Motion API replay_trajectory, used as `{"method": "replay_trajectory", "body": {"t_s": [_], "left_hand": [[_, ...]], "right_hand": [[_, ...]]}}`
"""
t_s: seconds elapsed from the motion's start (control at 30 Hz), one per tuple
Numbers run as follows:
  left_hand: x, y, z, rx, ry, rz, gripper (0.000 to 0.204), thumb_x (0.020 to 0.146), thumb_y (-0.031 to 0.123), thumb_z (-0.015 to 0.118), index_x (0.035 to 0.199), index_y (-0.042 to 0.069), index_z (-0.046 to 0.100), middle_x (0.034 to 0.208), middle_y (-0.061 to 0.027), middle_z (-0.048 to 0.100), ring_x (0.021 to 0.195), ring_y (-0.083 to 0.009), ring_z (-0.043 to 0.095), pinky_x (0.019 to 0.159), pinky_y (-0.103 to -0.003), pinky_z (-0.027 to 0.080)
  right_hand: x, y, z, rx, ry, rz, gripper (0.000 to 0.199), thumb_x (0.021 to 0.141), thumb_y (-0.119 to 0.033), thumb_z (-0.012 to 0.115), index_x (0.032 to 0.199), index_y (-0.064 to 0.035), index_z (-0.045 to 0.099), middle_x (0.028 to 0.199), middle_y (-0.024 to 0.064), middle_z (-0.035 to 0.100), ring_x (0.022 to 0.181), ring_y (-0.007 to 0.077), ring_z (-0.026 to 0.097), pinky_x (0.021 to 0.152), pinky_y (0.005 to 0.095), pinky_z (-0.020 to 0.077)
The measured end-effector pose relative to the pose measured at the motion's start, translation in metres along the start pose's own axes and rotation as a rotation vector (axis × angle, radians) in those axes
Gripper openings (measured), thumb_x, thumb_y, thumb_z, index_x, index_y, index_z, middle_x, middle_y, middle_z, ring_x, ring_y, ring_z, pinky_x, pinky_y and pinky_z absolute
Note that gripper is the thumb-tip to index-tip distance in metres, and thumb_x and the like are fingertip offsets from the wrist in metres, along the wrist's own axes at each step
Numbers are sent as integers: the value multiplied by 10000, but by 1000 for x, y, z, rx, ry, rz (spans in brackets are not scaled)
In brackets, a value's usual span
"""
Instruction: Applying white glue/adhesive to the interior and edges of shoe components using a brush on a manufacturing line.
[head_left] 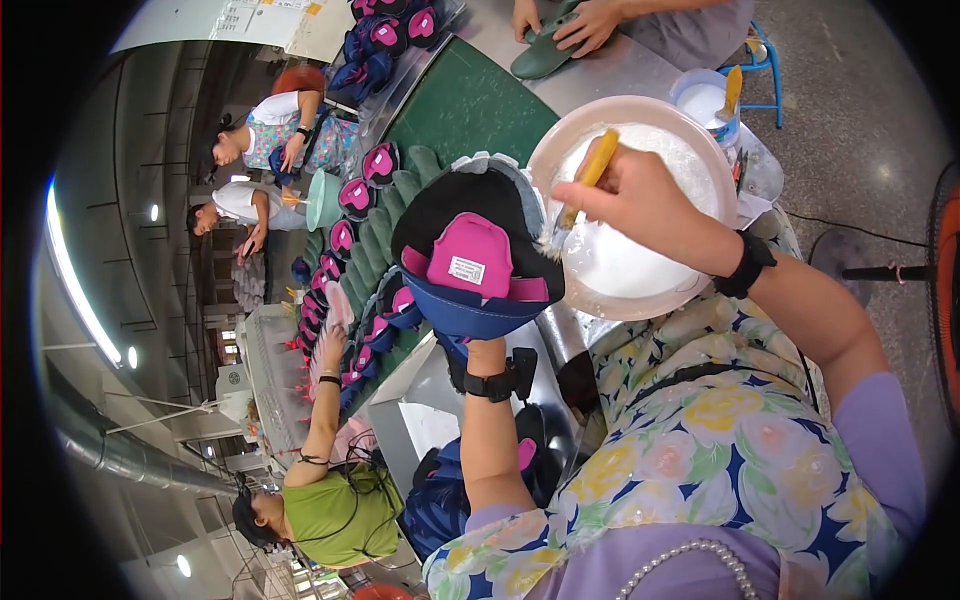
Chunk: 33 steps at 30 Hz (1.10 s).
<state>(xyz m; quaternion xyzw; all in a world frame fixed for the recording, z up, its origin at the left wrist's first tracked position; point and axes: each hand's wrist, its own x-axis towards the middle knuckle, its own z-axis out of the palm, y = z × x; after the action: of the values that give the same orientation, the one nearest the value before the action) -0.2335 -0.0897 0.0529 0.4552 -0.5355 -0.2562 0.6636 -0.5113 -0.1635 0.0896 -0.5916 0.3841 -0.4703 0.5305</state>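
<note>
My left hand (487,352) holds up a navy shoe upper (465,312) from below, its fingers hidden behind it. The upper has a black inside, a bright pink tongue (462,252) with a white label, and a pale scalloped edge turned toward me. In my right hand (645,195) is a brush (598,165) with a yellow handle, gripped between thumb and fingers. Its bristles point down beside the upper's right edge; whether they touch cannot be told. Under my right hand stands a wide pale pink basin (545,140) of white liquid (625,265).
Beyond the basin, a smaller tub (690,85) holds white liquid and another yellow-handled brush (733,92). Green sole-shaped pieces (378,235) and more uppers line the green conveyor belt (470,95). A co-worker's hands (590,25) hold a dark green piece. Other people work at left; a fan (940,270) stands right.
</note>
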Motion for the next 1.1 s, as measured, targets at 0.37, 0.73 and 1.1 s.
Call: {"method": "replay_trajectory", "body": {"t_s": [0.37,0.73,1.1], "left_hand": [[21,-5,-43,384,139,86,545,940,319,605,1389,50,456,1275,-145,589,1196,-260,565,1036,-400,455],[-43,1,-27,-250,-13,-715,415,965,297,583,1302,62,526,1230,-134,607,1122,-232,604,969,-375,496],[-41,-30,-15,-156,-40,-614,400,969,295,577,1293,64,531,1220,-132,610,1106,-231,611,952,-373,504]], "right_hand": [[-13,2,3,175,-140,18,353,831,-268,772,895,59,659,744,114,693,668,137,673,595,271,513],[-4,-20,21,118,-265,-1013,156,861,-146,727,959,-77,629,953,66,664,863,259,656,763,359,537],[28,4,3,-292,-376,-642,224,875,-221,704,852,-34,583,790,122,657,705,290,659,640,379,506]]}}
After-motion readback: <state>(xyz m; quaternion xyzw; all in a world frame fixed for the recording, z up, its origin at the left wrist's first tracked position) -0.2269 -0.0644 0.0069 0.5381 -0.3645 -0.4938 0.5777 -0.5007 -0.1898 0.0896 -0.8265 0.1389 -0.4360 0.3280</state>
